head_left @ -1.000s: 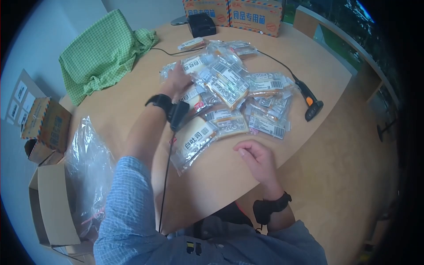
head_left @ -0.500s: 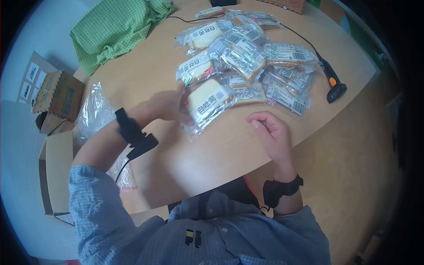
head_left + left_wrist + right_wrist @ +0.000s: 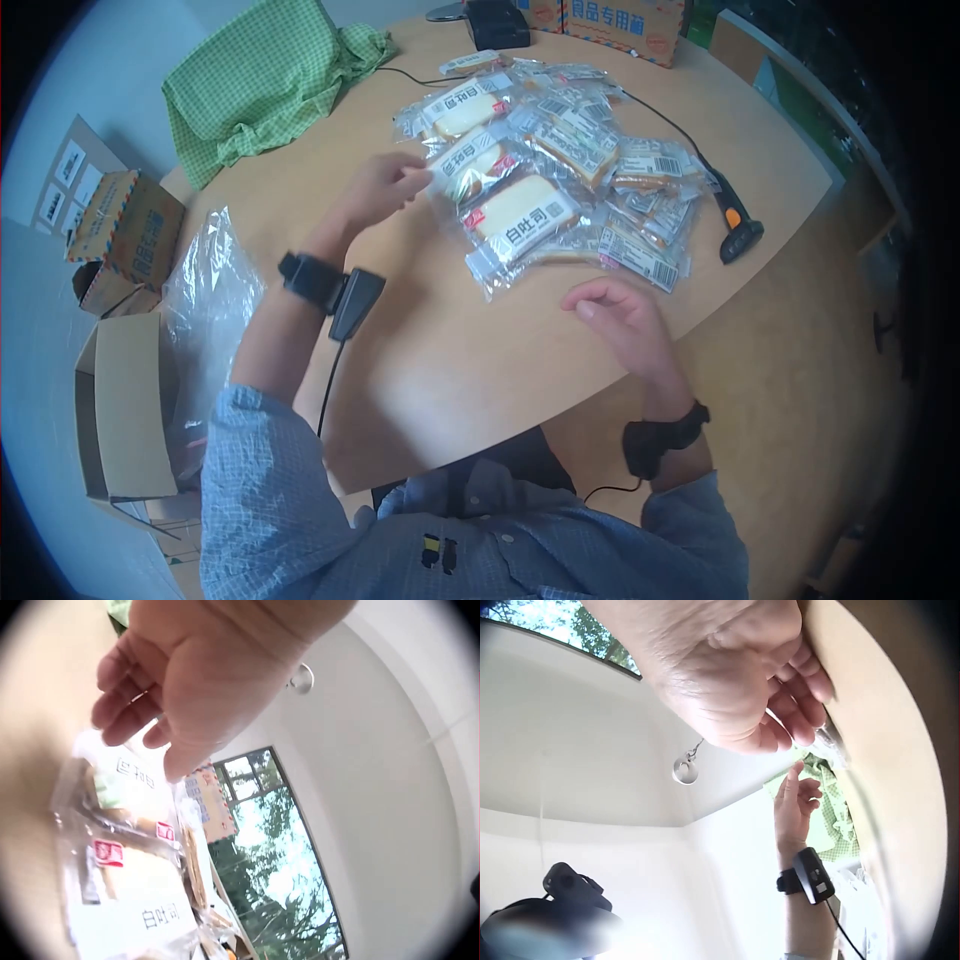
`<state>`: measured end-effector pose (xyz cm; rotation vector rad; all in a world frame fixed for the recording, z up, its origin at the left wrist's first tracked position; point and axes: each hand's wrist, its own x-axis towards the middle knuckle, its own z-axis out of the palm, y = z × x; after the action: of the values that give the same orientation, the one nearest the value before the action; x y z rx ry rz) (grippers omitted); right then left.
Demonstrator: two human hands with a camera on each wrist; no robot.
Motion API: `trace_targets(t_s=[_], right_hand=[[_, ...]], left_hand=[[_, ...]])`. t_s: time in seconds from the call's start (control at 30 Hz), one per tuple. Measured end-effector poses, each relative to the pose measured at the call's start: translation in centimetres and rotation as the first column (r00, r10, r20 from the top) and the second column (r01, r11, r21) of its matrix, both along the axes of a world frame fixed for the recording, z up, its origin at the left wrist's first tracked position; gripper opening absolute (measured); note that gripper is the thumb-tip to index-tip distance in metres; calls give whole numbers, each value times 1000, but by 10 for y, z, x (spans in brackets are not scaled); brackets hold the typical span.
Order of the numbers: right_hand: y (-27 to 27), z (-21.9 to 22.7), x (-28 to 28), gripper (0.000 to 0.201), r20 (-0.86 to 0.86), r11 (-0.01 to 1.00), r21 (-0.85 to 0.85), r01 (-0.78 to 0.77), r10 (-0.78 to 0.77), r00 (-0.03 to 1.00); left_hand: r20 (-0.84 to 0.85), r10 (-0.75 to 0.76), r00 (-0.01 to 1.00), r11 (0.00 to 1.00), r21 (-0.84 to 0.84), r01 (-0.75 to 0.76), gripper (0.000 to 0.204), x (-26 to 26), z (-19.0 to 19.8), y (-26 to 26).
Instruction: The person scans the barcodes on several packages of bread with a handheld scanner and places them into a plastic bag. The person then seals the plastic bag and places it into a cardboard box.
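Observation:
My left hand (image 3: pixel 383 190) is at the left edge of a bagged slice of white bread (image 3: pixel 472 165), fingertips right at its clear wrapper. In the left wrist view its fingers hang loosely bent above the bread bags, with nothing pinched between them. A nearer bread bag (image 3: pixel 525 212) lies label up, overlapping a barcoded bag beneath. Behind them lies another white bread bag (image 3: pixel 466 108). My right hand (image 3: pixel 622 322) rests at the table's near edge, in front of the pile, fingers loosely curled and holding nothing.
More barcoded bread bags (image 3: pixel 650 165) are heaped to the right. A black scanner (image 3: pixel 740 235) with an orange trigger lies by the right edge. Green checked cloth (image 3: pixel 270 90), a clear plastic bag (image 3: pixel 215 310) and an open carton (image 3: pixel 130 400) are on the left; printed boxes (image 3: pixel 620 25) stand behind.
My left hand went from the far bags to the nearest bread bag, then up to the middle one. The nearest bag has shifted right, onto the barcoded bag. My right hand stays put.

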<state>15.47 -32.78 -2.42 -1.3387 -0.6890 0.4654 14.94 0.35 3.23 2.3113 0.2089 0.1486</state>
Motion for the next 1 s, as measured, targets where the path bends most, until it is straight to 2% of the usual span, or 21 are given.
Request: trace_targets(t_s=[0.07,0.1,0.17,0.2,0.23,0.3,0.37,0.43,0.47,0.53,0.57,0.63,0.77,0.83,0.87,0.93,0.97,1.0], right_hand=[[-3,34,19,13,77,998,-56,3,1,997],[-2,51,35,13,143,994,-113,9,8,990],[10,77,75,14,407,985,-151,87,-19,913],[21,87,102,15,470,980,-175,92,1,883],[34,97,129,17,527,975,-200,96,24,849],[71,111,178,20,578,962,-199,186,-39,815],[104,114,243,22,690,919,-299,259,21,724],[138,120,279,23,745,840,-371,395,15,667],[155,121,295,23,744,839,-378,393,22,668],[188,114,321,24,898,674,-398,622,148,415],[203,106,329,24,895,674,-405,617,153,420],[233,91,338,25,900,576,-432,694,224,374],[273,72,354,25,845,552,-535,639,358,399],[287,64,364,25,815,524,-549,651,509,278],[291,60,368,25,807,529,-561,637,523,277],[299,52,377,30,812,620,-583,526,463,355],[299,37,386,38,860,707,-500,500,339,381],[300,23,396,38,857,713,-504,487,344,383]], left_hand=[[149,80,986,989,-132,-60,32,-8,-39,17],[181,173,968,974,-178,-141,31,-9,-61,23],[290,282,915,931,-312,-188,28,-14,-76,13],[331,346,878,903,-373,-215,27,-15,-76,10],[328,345,879,901,-380,-211,27,-15,-76,10],[295,353,888,886,-410,-216,22,-16,-77,12],[280,339,898,883,-425,-201,22,-15,-77,11],[251,317,915,876,-448,-181,21,-15,-75,11],[247,321,914,872,-454,-184,21,-14,-75,11],[248,298,922,897,-404,-181,20,-12,-77,11],[230,309,923,898,-390,-203,19,-13,-72,7],[226,316,921,895,-392,-211,19,-12,-73,8],[200,337,920,887,-395,-239,18,-11,-71,6],[189,319,929,897,-376,-232,18,-12,-71,6],[177,337,925,889,-384,-250,18,-12,-71,4],[165,342,925,882,-397,-255,19,-12,-67,2],[159,357,920,877,-397,-272,19,-12,-65,1],[146,354,924,878,-393,-274,19,-12,-64,0]])
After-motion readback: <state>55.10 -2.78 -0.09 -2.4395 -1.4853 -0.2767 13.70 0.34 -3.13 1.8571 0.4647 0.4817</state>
